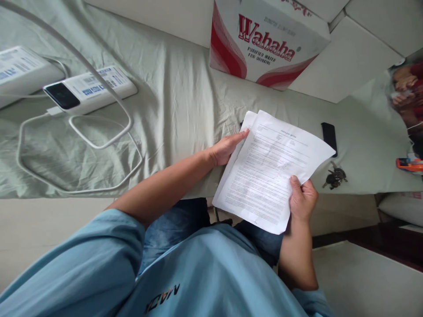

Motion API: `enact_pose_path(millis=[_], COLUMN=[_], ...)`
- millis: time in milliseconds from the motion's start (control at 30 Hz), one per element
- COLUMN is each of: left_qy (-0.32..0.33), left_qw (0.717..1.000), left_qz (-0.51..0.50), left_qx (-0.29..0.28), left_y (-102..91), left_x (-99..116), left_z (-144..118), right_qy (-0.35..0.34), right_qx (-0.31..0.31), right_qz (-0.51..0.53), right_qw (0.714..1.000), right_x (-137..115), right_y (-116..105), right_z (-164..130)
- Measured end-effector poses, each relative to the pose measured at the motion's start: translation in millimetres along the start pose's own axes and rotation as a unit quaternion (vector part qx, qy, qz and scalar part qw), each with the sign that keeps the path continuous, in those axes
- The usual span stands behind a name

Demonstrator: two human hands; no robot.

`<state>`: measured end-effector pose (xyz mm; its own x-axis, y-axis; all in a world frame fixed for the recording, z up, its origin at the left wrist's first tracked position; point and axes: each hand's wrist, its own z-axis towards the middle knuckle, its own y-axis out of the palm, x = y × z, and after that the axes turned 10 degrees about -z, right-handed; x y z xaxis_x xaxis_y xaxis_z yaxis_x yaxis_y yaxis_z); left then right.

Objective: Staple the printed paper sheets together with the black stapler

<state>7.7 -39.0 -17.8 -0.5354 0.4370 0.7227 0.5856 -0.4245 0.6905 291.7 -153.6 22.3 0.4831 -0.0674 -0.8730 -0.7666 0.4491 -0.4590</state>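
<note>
A small stack of printed white paper sheets (271, 169) is held over the edge of a bed covered in a pale green sheet (178, 101). My right hand (302, 199) grips the stack's lower right edge, thumb on top. My left hand (228, 147) lies flat against the stack's left edge, fingers extended along the sheets. The top sheet is offset slightly from the ones beneath.
Two white power banks (89, 88) with looping white cables (105, 136) lie at the left. A red-and-white Wahaha water carton (264, 39) stands at the back. A black phone (329, 136) and a bunch of keys (334, 177) lie right of the papers.
</note>
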Motion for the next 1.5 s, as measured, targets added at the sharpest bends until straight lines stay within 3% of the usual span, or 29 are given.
enact_pose_path(millis=[200, 367, 567, 867, 1100, 1500], left_qy=[0.016, 0.013, 0.019, 0.012, -0.002, -0.006], left_qw=[0.999, 0.996, 0.988, 0.987, 0.988, 0.992], left_qz=[0.001, -0.075, -0.141, -0.158, -0.150, -0.109], left_qx=[0.031, 0.039, 0.055, 0.028, 0.039, 0.060], left_y=[-0.5, 0.4, 0.4, -4.8, -9.8, 8.9], left_x=[-3.9, -7.1, -11.0, -13.9, -15.0, 0.0], left_z=[1.4, 2.4, 2.1, 5.1, 10.1, -3.4], right_qy=[-0.005, -0.024, -0.015, 0.000, 0.007, 0.009], right_qx=[0.067, 0.100, 0.061, 0.012, -0.018, -0.008], right_qz=[-0.017, -0.029, -0.045, -0.031, -0.032, -0.071], right_qw=[0.998, 0.994, 0.997, 0.999, 0.999, 0.997], right_x=[5.5, 5.3, 0.2, 0.8, 3.1, 5.8], right_y=[-2.6, -10.5, -6.5, 3.1, 0.2, 5.8], right_z=[6.0, 11.5, 9.4, 5.0, 2.8, -0.7])
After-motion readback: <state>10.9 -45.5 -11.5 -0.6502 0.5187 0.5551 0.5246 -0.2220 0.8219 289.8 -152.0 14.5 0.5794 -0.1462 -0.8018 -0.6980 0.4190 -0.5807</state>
